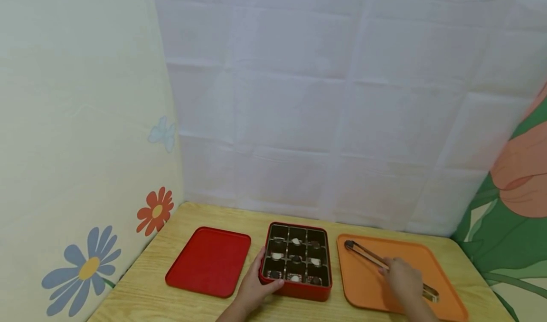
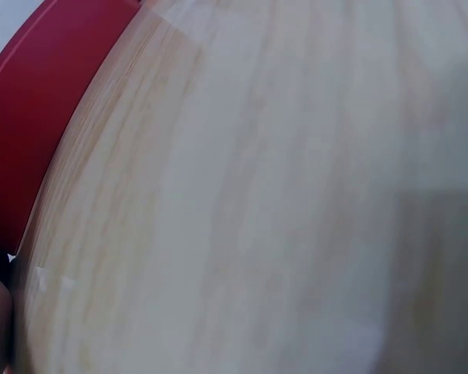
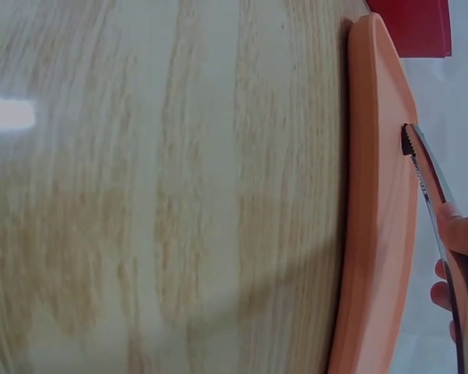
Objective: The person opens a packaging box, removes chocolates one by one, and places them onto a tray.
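My left hand (image 1: 252, 291) holds the near left corner of a red box (image 1: 305, 291), its thumb on the front rim and its fingers along the left side. Inside the box, a divided insert carries small dark and white pieces, perhaps chocolates, in its compartments. Over the orange tray (image 1: 363, 293), my right hand (image 1: 403, 279) grips metal tongs (image 1: 367, 254) around the middle. A small dark piece (image 3: 407, 140) sits at the tongs' tips, low over the tray's far left part; whether it touches the tray I cannot tell. The left wrist view shows mostly tabletop and the red box wall (image 2: 54, 101).
To the left of the box lies a red lid-like tray (image 1: 209, 260). Everything stands on a wood-grain table (image 1: 141, 293). A white cloth (image 1: 273, 122) hangs behind it, with flower-printed cloth (image 1: 85, 170) on the left and another print at the right.
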A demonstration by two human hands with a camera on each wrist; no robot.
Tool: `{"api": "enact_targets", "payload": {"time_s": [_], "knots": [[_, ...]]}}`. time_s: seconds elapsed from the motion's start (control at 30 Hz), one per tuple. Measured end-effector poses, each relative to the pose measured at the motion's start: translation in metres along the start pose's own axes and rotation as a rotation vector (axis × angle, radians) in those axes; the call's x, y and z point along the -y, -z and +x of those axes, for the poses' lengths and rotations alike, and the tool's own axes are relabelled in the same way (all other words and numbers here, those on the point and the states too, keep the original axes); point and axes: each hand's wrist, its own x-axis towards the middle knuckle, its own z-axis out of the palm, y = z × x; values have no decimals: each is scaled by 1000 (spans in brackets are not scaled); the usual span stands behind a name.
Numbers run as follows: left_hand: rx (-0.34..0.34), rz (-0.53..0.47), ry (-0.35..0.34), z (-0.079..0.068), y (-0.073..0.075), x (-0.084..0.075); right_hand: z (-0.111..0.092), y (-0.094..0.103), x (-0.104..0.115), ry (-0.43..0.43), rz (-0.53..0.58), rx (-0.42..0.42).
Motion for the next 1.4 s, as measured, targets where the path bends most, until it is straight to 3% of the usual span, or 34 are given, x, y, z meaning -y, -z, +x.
{"api": "enact_targets", "payload": {"time_s": [0.47,0.8,1.4], "knots": [[11,-1,7,1,1,-2,2,-7,-2,-17,-5,-20],[2,-15,-12,2,2,-2,2,-2,-2,-14,28,-25],[25,-16,19,-4,4,-7,13,22,33,175,63,-162]]}}
